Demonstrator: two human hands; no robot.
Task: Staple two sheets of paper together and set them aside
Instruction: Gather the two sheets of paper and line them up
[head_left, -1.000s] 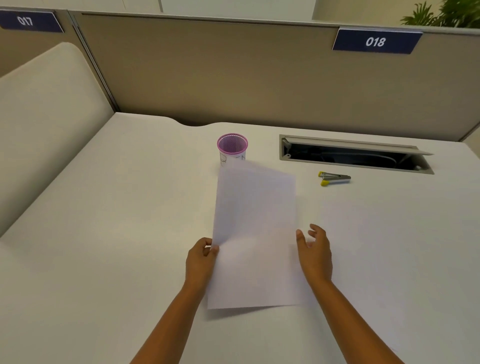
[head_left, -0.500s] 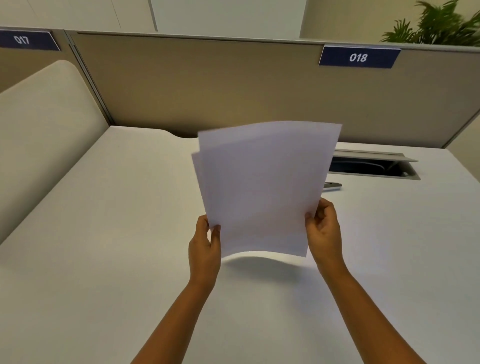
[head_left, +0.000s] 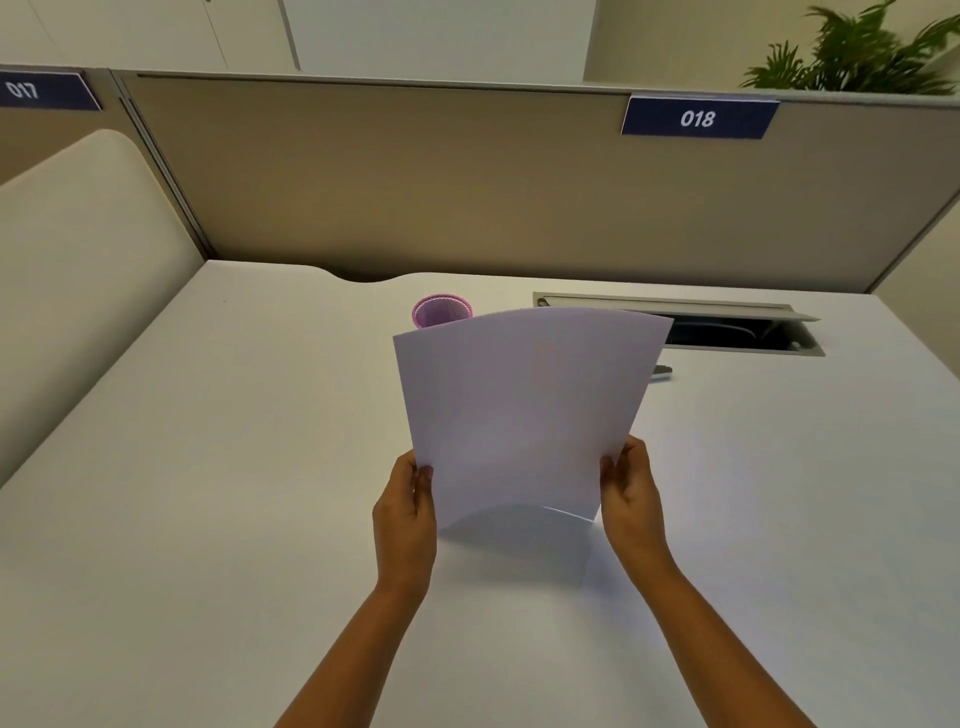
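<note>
I hold the white sheets of paper (head_left: 524, 410) upright over the white desk (head_left: 208, 467), their edges lined up so they read as one stack. My left hand (head_left: 408, 514) pinches the lower left edge and my right hand (head_left: 631, 493) pinches the lower right edge. The lower edge curls up off the desk and casts a shadow below. Only the grey tip of the small stapler (head_left: 662, 371) shows past the paper's right edge; the rest is hidden behind the sheets.
A pink mesh cup (head_left: 441, 310) stands behind the paper's top left corner. An open cable hatch (head_left: 800, 338) is set in the desk at the back right. A beige partition (head_left: 415, 182) with a label reading 018 closes the back, and a padded divider (head_left: 78, 260) the left.
The sheets went from lying on the desk to being held upright in both hands. Since half a second ago their offset top edges have come into line and the stack sits lower.
</note>
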